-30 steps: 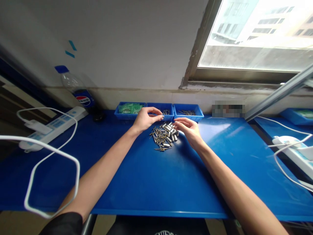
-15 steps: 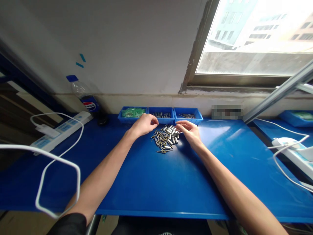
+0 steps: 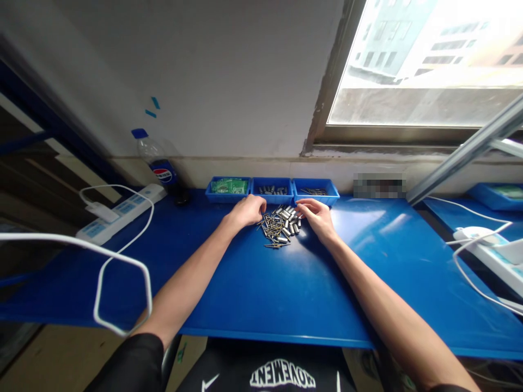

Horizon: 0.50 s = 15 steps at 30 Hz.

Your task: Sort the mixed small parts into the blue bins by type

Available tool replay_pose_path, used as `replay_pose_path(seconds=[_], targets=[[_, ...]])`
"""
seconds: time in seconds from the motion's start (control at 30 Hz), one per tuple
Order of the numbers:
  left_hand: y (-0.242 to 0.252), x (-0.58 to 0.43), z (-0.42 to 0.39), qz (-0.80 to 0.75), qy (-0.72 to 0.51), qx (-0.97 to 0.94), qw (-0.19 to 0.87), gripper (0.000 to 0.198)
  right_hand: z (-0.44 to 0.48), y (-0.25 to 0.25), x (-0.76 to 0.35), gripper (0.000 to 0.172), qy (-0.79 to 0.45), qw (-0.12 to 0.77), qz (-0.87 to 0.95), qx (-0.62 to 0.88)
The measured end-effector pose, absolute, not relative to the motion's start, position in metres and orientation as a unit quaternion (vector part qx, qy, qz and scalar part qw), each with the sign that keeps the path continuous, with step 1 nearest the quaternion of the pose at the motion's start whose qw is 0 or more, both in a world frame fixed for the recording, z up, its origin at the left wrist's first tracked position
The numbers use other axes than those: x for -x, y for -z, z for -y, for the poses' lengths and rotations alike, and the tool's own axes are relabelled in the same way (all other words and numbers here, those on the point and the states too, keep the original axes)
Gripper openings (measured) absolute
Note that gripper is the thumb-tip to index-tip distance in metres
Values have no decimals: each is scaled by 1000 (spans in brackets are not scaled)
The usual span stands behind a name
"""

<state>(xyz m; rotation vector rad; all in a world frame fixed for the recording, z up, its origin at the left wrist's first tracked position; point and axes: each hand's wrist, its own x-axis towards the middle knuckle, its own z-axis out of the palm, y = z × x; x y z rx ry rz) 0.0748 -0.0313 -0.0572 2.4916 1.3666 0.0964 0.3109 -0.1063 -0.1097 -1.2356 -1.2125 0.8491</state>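
Note:
A pile of small metal parts lies on the blue table: thin brass-and-steel pins (image 3: 271,227) on its left, short silver cylinders (image 3: 291,221) on its right. At the pile's upper left edge is my left hand (image 3: 247,211), with fingers curled down and closed near the pins. My right hand (image 3: 320,219) is at the right edge by the cylinders, thumb and fingertips drawn together. What either hand pinches is too small or hidden to make out. Behind the pile stand three blue bins: one with green packets (image 3: 229,186), one with grey metal pieces (image 3: 273,190), one with thin pins (image 3: 314,191).
A cola bottle (image 3: 163,170) stands at the back left beside a white power strip (image 3: 122,215). A white cable (image 3: 149,283) loops above my left forearm. On the right are a metal post (image 3: 461,155), another blue bin (image 3: 496,197) and another power strip (image 3: 494,261).
My left hand has lowered toward the pile's left edge, its fingers now reaching the pins. My right hand stays almost in place. The whole view has shifted slightly.

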Motion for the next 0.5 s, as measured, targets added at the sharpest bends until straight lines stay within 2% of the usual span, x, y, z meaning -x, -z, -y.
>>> replay_pose_path(seconds=[0.23,0.33,0.5], targets=[[64,-74,34,-485,-99,-856,149,31,108,111,-310,31,-363,569,518,526],[68,-71,30,-455,-188,-856,158,27,109,110,-310,33,-357,570,517,530],[78,-79,43,-361,-350,-827,251,18,111,106,-308,39,-356,563,534,521]])
